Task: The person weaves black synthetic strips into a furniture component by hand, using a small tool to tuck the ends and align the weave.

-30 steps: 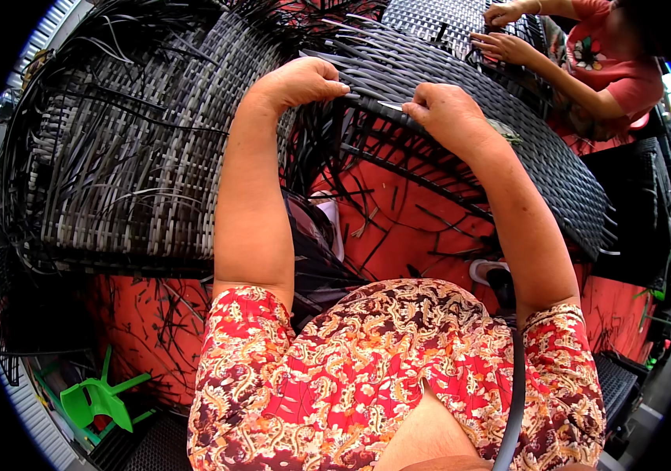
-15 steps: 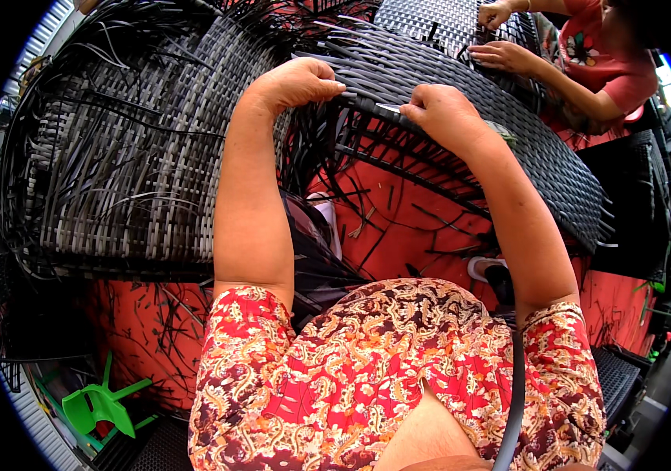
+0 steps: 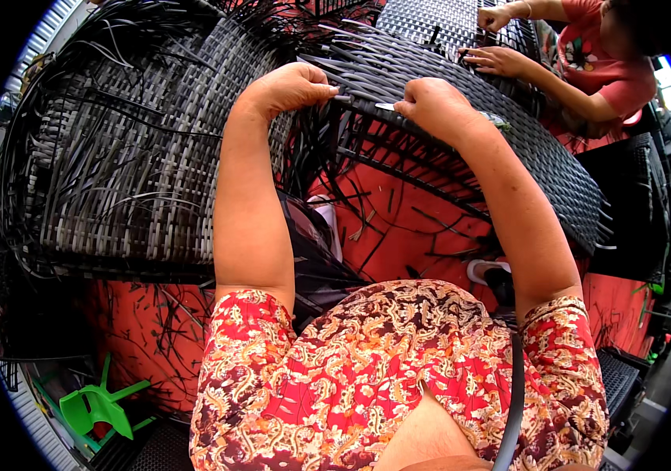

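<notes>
My left hand pinches a grey plastic wicker strip at the near edge of a woven dark panel. My right hand is closed round a small tool, and its pale pointed blade sticks out toward the left hand, beside that same edge. The handle is hidden inside the fist. Loose grey strip ends fan out from the panel's left end, just past my left fingers. Below the edge, dark strips hang down.
A large woven piece with many loose strands fills the left. Strip scraps litter the red floor. Across from me, a co-worker's hands rest on another woven panel. A green plastic chair stands at lower left.
My left hand has shifted slightly left and down. My right hand has moved a little up and left, the blade still in it. The co-worker's lower hand has slid slightly left.
</notes>
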`<state>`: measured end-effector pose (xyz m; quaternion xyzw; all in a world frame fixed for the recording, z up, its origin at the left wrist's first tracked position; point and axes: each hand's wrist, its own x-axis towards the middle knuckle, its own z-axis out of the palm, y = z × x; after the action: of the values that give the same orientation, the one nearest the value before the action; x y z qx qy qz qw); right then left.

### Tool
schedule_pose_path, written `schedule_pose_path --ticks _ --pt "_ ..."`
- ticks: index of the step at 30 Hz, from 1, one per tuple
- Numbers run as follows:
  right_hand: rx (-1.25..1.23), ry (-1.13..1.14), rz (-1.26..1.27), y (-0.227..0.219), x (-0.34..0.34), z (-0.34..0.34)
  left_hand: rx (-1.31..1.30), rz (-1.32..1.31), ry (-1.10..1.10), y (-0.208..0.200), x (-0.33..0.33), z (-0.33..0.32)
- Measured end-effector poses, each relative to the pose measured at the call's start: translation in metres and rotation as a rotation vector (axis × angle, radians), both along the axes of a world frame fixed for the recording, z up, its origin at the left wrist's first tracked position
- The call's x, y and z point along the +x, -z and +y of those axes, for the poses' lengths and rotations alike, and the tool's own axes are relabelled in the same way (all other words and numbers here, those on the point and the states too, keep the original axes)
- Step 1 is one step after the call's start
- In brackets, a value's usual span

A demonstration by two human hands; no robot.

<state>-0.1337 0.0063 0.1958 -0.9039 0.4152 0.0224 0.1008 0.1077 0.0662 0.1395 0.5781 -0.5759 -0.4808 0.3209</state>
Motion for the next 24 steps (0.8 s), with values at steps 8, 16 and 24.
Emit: schedule_pose_path --ticks 8,16,24 --pt "0.076 0.053 -0.164 0.025 -0.017 -0.009 0.031 0.072 0.021 0.003 -0.005 -0.002" --pt "0.116 0.073 -0.221 0.022 -0.017 -0.002 -0.034 0.016 0.024 0.006 -0.016 -0.006" --pt "0.151 0.106 -0.232 0.021 -0.017 0.001 -0.06 0.014 0.013 0.008 -0.028 -0.013"
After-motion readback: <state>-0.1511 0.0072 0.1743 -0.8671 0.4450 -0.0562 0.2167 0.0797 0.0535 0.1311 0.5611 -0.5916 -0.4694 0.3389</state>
